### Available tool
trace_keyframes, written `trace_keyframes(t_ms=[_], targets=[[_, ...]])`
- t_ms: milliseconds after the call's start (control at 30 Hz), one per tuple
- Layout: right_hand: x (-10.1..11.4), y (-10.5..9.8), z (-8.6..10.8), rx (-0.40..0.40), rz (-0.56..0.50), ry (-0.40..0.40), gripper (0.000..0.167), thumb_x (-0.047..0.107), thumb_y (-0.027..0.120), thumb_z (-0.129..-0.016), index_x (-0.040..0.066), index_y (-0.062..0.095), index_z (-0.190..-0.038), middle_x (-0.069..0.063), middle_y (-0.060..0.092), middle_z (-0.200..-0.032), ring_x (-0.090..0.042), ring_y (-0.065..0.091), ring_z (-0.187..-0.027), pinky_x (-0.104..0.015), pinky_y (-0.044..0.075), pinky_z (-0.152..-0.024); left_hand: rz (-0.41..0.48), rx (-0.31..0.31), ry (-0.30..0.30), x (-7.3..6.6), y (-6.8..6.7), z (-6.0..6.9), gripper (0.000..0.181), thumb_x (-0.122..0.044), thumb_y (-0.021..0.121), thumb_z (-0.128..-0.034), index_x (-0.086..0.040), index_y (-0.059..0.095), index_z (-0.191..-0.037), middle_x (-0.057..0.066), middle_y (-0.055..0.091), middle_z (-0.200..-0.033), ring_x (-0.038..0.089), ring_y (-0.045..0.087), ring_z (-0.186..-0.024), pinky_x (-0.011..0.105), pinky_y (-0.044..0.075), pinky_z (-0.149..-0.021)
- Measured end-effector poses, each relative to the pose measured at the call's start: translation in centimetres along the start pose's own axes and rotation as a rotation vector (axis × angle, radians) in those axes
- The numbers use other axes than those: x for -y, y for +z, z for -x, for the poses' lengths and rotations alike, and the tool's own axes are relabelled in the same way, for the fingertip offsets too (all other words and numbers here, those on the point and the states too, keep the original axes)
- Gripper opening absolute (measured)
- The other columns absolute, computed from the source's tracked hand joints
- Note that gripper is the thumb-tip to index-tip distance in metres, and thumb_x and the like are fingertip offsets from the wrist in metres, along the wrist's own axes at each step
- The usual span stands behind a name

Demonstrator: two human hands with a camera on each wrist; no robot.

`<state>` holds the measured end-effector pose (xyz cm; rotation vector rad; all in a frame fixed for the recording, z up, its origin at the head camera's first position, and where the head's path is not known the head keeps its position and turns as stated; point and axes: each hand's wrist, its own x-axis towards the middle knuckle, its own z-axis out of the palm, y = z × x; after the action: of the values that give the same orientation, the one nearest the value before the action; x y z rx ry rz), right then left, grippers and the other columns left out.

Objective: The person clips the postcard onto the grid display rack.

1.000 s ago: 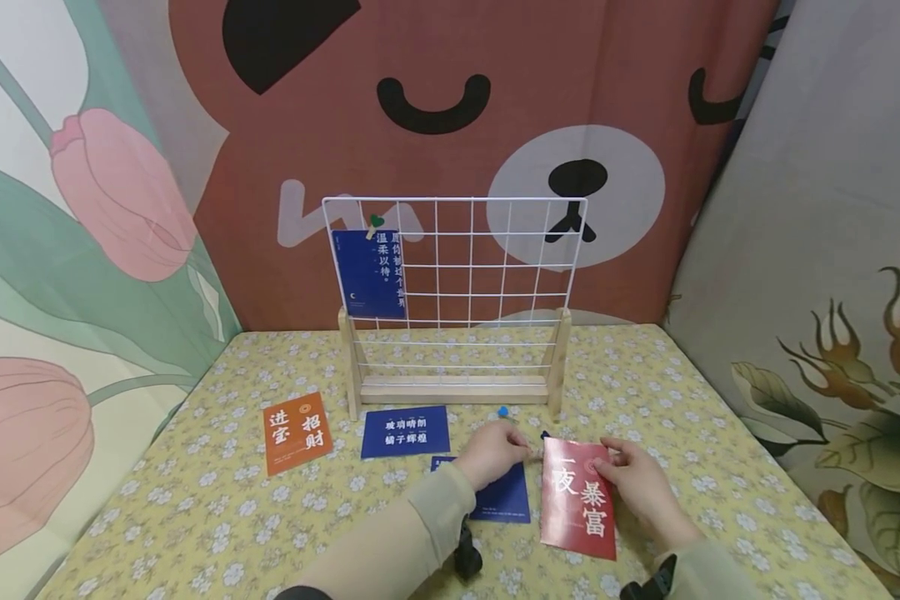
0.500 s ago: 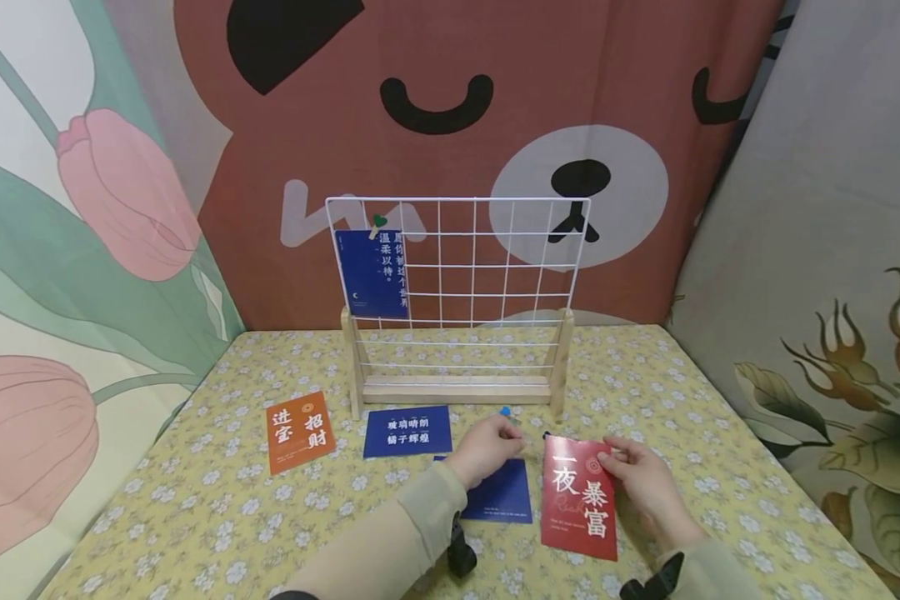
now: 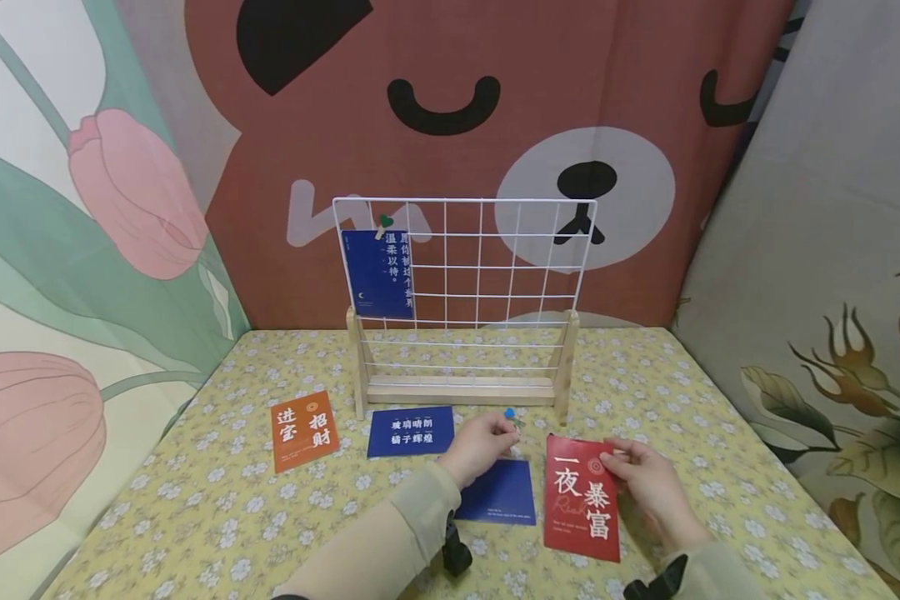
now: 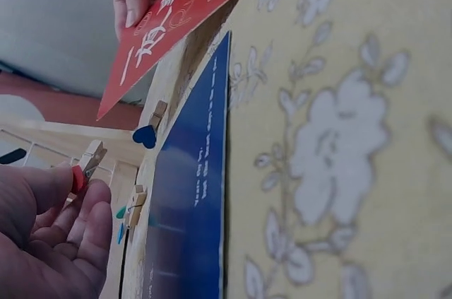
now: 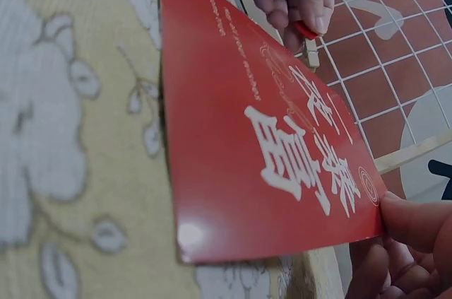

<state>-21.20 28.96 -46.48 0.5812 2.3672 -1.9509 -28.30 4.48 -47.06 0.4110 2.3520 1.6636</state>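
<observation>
Okay, the right hand (image 3: 648, 487) is gripping one red card (image 3: 581, 500) by its upper right edge, thumb on the printed face, fingers curling behind. From where I'm standing, its long axis is running away from the person, top end facing the rack (image 3: 461, 390), white characters reading upright from the person's side. It's tilting: far end raised, near end sitting low by the flowered cloth (image 3: 195, 533), right of the front blue card (image 3: 498, 496).

The left hand (image 3: 480, 450) is pinching one red-heart clothespin (image 4: 92, 157) between thumb and finger; its wooden tip is pointing toward the red card, apart from it.

Counting cards: one red; one orange card (image 3: 306, 433), lying far left; three blue, with the front one and a rear blue card (image 3: 412, 450) lying on the cloth and a hanging blue card (image 3: 378, 275) dangling upright under one green-heart clothespin (image 3: 386, 222). One navy-heart clothespin (image 4: 144, 136) is lying near the red card. Light-blue and green clip pieces (image 3: 509, 412) are overlapping beyond the left fingertips; can't count those.
</observation>
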Motion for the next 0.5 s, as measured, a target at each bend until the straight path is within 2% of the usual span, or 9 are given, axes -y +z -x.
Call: trace_keyframes(t_ms=[233, 500], targets=[[0.04, -0.08, 0.32, 0.022, 0.004, -0.007, 0.049, 0.012, 0.058, -0.096, -0.005, 0.040, -0.139, -0.011, 0.062, -0.102, -0.017, 0.062, -0.078, -0.031, 0.054, -0.063, 0.099, -0.012, -0.001, 0.29, -0.02, -0.01, 0.004, -0.009, 0.065, -0.0919, -0.005, 0.064, -0.093, 0.004, 0.065, -0.089, 0.014, 0.065, -0.078, 0.028, 0.055, -0.070], [0.34, -0.23, 0.41, 0.034, 0.016, 0.011, 0.048, 0.012, 0.057, -0.097, -0.005, 0.041, -0.139, -0.012, 0.062, -0.103, -0.017, 0.062, -0.080, -0.030, 0.054, -0.065, 0.110, -0.045, -0.014, 0.42, -0.33, 0.04, 0.005, -0.011, 0.064, -0.0922, -0.007, 0.066, -0.092, 0.002, 0.067, -0.086, 0.014, 0.066, -0.075, 0.028, 0.056, -0.068]])
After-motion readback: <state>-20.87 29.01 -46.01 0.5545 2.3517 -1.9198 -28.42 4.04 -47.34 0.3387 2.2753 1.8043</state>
